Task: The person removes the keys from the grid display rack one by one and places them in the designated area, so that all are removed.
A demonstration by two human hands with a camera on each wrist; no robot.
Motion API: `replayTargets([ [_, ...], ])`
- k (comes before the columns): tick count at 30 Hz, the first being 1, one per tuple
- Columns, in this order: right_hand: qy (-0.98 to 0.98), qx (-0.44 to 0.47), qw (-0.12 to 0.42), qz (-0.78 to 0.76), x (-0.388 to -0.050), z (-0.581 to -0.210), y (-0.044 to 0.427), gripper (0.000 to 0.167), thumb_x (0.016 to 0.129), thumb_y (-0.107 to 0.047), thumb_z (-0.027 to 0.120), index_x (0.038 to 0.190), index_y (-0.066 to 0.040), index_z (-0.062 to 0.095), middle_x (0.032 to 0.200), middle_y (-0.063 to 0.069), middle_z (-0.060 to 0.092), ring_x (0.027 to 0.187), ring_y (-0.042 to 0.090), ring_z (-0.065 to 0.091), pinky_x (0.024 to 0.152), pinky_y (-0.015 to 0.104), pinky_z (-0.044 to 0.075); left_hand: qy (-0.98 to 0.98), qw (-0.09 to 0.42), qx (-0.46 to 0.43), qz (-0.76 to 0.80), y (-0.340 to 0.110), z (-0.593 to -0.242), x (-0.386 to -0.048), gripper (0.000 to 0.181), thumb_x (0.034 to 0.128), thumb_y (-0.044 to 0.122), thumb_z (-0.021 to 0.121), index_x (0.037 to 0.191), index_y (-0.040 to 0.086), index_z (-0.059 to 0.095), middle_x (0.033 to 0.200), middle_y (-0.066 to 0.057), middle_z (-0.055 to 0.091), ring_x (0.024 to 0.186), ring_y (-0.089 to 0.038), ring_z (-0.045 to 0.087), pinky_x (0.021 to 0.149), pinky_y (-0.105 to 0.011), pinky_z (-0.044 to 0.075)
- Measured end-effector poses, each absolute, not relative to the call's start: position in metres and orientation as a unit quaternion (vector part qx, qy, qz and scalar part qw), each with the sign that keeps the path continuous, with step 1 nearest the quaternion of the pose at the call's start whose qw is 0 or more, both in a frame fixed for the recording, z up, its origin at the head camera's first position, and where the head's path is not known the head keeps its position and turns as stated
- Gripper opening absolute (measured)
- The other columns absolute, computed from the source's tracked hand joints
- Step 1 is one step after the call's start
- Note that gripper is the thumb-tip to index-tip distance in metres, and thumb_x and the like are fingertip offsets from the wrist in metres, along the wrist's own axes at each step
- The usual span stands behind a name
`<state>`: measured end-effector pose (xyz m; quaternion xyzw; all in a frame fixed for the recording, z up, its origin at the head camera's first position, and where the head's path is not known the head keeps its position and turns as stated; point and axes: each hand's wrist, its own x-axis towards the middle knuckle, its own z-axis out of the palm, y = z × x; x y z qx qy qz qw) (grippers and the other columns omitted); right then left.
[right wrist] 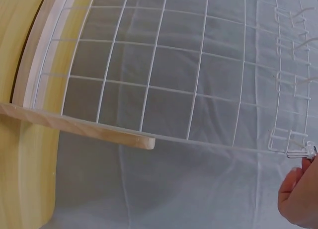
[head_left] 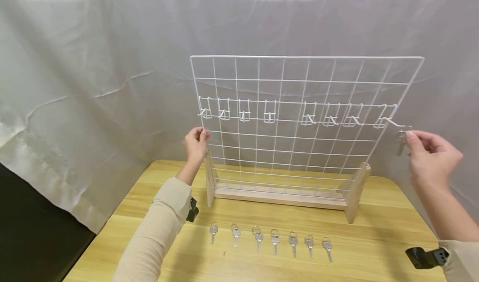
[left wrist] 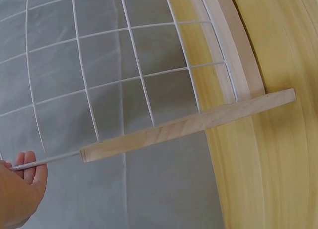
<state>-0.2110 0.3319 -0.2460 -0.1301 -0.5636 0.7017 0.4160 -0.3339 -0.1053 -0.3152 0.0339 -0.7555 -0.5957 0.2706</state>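
A white wire grid rack (head_left: 284, 152) stands in a wooden base, with several white hooks along one of its upper bars. My left hand (head_left: 196, 144) grips the rack's left edge wire, fingers curled round it in the left wrist view. At the far right, my right hand (head_left: 434, 155) pinches a key ring from which a silver key (head_left: 401, 143) hangs. The ring is at the tip of the rightmost hook (head_left: 393, 122); whether the tip passes through it cannot be told. In the right wrist view the fingers (right wrist: 290, 184) are just below that hook.
Several silver keys with rings lie in a row on the wooden table (head_left: 269, 269) in front of the rack, among them a middle key (head_left: 275, 241). A tiny dark bit (head_left: 224, 253) lies near them. Grey cloth (head_left: 112, 65) hangs behind and at the left.
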Motion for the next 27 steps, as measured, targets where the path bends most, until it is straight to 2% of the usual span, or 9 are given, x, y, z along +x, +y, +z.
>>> replayTargets([
  [3,-0.543,-0.110,0.447,0.702,-0.210,-0.251,0.335,0.014,0.076,0.002,0.071,0.067,-0.008,0.070,0.054,-0.007,0.062,0.044,0.003,0.047,0.043,0.007,0.040,-0.758,0.261,0.032,-0.597,-0.105,-0.315,-0.334,0.021,0.0936,0.006,0.052,0.105,-0.009,0.061,0.099,-0.025,0.067,0.093,-0.034,0.066,0.087,-0.035,0.055],
  [6,-0.533,-0.106,0.448,0.709,-0.208,-0.258,0.339,0.013,0.076,0.003,0.070,0.067,-0.006,0.069,0.054,-0.006,0.062,0.044,0.003,0.049,0.043,0.007,0.041,-0.759,0.256,0.029,-0.598,-0.104,-0.313,-0.333,0.021,0.0936,0.005,0.052,0.106,-0.009,0.061,0.100,-0.026,0.067,0.094,-0.035,0.066,0.088,-0.035,0.054],
  [15,-0.566,-0.155,0.354,0.728,-0.205,-0.306,0.344,0.019,0.078,0.005,0.068,0.067,-0.010,0.070,0.054,-0.008,0.064,0.046,0.000,0.057,0.041,0.008,0.044,-0.767,0.257,0.033,-0.587,-0.108,-0.313,-0.330,0.021,0.0939,0.005,0.051,0.106,-0.009,0.061,0.100,-0.026,0.067,0.093,-0.035,0.066,0.087,-0.037,0.055],
  [21,-0.630,-0.181,0.312,0.687,-0.197,-0.341,0.343,0.027,0.082,0.001,0.065,0.065,-0.019,0.068,0.054,-0.014,0.063,0.048,-0.003,0.056,0.042,0.008,0.044,-0.773,0.260,0.025,-0.578,-0.108,-0.313,-0.333,0.021,0.0941,0.005,0.051,0.105,-0.009,0.061,0.098,-0.026,0.068,0.092,-0.035,0.067,0.085,-0.038,0.055],
  [27,-0.706,-0.166,0.267,0.634,-0.188,-0.381,0.345,0.033,0.086,-0.002,0.061,0.067,-0.028,0.066,0.057,-0.022,0.063,0.052,-0.007,0.057,0.047,0.007,0.046,-0.777,0.259,0.022,-0.573,-0.108,-0.314,-0.335,0.021,0.0946,0.005,0.050,0.104,-0.009,0.061,0.097,-0.026,0.068,0.091,-0.035,0.067,0.084,-0.039,0.055],
])
